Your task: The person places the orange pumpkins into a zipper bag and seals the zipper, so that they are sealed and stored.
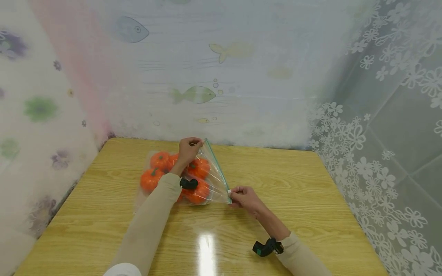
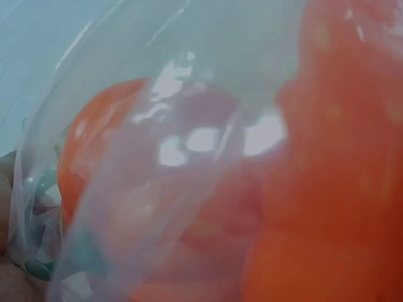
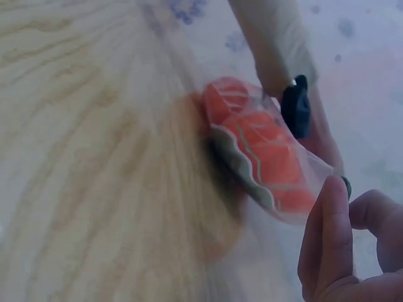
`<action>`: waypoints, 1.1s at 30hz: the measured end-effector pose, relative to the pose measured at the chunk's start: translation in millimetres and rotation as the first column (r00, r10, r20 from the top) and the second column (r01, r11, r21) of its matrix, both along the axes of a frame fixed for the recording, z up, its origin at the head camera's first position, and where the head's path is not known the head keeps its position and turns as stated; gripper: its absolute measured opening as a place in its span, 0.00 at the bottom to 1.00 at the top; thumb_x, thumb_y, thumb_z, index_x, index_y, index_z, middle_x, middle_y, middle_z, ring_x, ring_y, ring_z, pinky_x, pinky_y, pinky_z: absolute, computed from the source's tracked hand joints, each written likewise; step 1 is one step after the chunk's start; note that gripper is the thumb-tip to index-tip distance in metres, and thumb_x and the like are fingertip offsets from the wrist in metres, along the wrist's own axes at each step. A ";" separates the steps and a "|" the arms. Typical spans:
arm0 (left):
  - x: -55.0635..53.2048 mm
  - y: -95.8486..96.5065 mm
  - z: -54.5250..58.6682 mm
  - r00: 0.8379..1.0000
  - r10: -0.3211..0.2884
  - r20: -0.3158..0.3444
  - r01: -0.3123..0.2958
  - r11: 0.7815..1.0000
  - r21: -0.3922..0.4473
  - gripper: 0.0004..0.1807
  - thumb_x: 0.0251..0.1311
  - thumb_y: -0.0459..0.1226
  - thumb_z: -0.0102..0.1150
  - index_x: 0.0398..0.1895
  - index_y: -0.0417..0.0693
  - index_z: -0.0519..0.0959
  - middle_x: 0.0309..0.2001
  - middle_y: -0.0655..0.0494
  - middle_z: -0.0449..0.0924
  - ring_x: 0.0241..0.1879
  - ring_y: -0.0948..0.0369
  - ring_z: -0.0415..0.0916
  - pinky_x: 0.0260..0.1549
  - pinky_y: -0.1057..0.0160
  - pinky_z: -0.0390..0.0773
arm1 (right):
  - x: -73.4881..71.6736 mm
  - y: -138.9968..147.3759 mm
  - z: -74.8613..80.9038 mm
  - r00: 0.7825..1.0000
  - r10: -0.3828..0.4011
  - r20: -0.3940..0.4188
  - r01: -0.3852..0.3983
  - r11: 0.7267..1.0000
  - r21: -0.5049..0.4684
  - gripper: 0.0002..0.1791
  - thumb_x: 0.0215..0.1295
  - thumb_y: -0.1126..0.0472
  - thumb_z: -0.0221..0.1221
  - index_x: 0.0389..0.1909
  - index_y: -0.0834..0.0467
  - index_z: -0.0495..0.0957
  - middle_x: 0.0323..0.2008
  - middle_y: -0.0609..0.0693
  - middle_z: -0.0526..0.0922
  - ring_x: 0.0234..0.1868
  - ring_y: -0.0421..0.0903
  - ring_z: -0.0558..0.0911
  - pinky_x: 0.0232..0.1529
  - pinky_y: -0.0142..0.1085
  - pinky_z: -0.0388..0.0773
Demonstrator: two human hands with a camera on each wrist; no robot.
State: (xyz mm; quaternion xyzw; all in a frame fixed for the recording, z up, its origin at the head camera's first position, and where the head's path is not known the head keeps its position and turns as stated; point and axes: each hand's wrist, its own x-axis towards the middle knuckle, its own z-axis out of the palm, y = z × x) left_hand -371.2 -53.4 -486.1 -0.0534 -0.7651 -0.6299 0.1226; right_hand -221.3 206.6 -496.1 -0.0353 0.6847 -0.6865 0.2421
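Note:
A clear zip bag [image 1: 215,186] lies on the table, holding several small orange toy pumpkins [image 1: 150,179] with green stems. Its mouth, edged by a blue-green zip strip [image 1: 216,164], faces right. With thumb and fingers my left hand [image 1: 188,151] pinches the far corner of that strip, the forearm crossing over the bag. My right hand [image 1: 246,198] pinches the near corner, beside a small white slider [image 1: 229,192]. In the right wrist view the bag mouth gapes slightly. Pumpkins [image 2: 327,189] behind shiny film fill the left wrist view, with some left-hand fingers [image 2: 9,277] at its edge.
The wood-grain table [image 1: 293,184] runs back to a wall covering [image 1: 241,115] printed with fish. A flowered curtain [image 1: 41,126] hangs at the left, and a grey tiled wall with white flowers [image 1: 397,161] stands at the right.

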 end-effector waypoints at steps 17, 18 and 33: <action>1.2 18.0 11.9 1.000 0.004 0.004 -0.004 0.993 -0.119 0.12 0.70 0.36 0.63 0.41 0.33 0.86 0.39 0.39 0.84 0.38 0.49 0.80 0.38 0.62 0.79 | 33.2 -0.1 -16.3 0.998 0.013 0.053 -0.012 1.000 -0.023 0.07 0.73 0.68 0.56 0.37 0.68 0.80 0.30 0.51 0.85 0.32 0.39 0.87 0.39 0.32 0.86; 1.8 19.1 12.4 1.000 -0.007 0.005 0.008 0.992 -0.129 0.12 0.71 0.37 0.63 0.42 0.34 0.86 0.39 0.39 0.84 0.38 0.49 0.80 0.39 0.61 0.80 | 34.4 0.3 -17.1 0.998 0.014 0.056 -0.013 1.000 -0.027 0.07 0.73 0.68 0.56 0.37 0.69 0.80 0.30 0.51 0.84 0.31 0.39 0.86 0.39 0.32 0.87; 5.2 13.2 31.0 0.978 -0.203 0.051 0.209 0.955 -0.212 0.17 0.71 0.33 0.58 0.59 0.34 0.77 0.54 0.36 0.80 0.53 0.43 0.79 0.58 0.48 0.79 | 42.1 12.4 -11.2 0.993 0.114 0.008 -0.114 0.991 0.065 0.19 0.77 0.57 0.56 0.52 0.72 0.77 0.39 0.58 0.84 0.37 0.45 0.85 0.41 0.37 0.87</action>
